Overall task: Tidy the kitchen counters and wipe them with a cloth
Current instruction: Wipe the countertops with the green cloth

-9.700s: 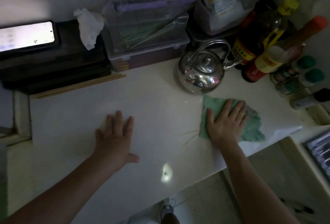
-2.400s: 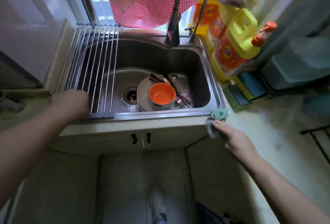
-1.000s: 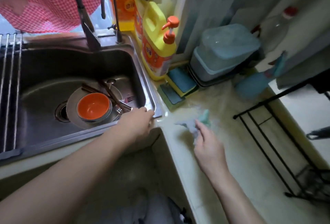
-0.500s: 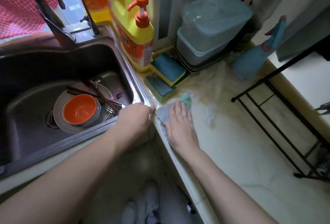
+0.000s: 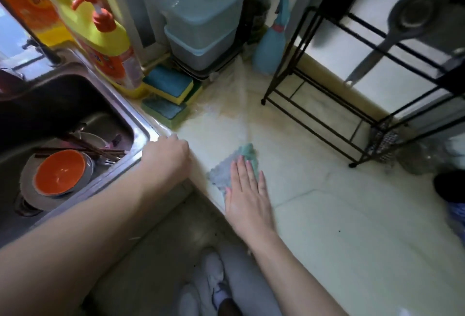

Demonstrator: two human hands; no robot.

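Since half a second earlier, my right hand (image 5: 247,194) and the cloth (image 5: 222,174) had slid away from the sponges (image 5: 167,84) and further out across the counter (image 5: 339,227). My left hand (image 5: 166,157) had stayed at the sink (image 5: 139,121) corner.

The right hand lay flat, fingers straight and close together, pressing the cloth down near the counter's front edge. The cloth showed blue-grey left of the fingers and green past the fingertips, and the palm covered the rest. The left hand had its fingers curled over the front right corner of the sink rim, knuckles up.

Inside the sink an orange bowl (image 5: 60,172) sat on a plate, with chopsticks (image 5: 83,147) lying just behind it. The sponges lay just beside a yellow bottle (image 5: 105,38), with a lidded blue container (image 5: 203,18) behind them. A spray bottle (image 5: 270,46) stood between that container and a black wire rack (image 5: 314,119), which stood well apart from the cloth.
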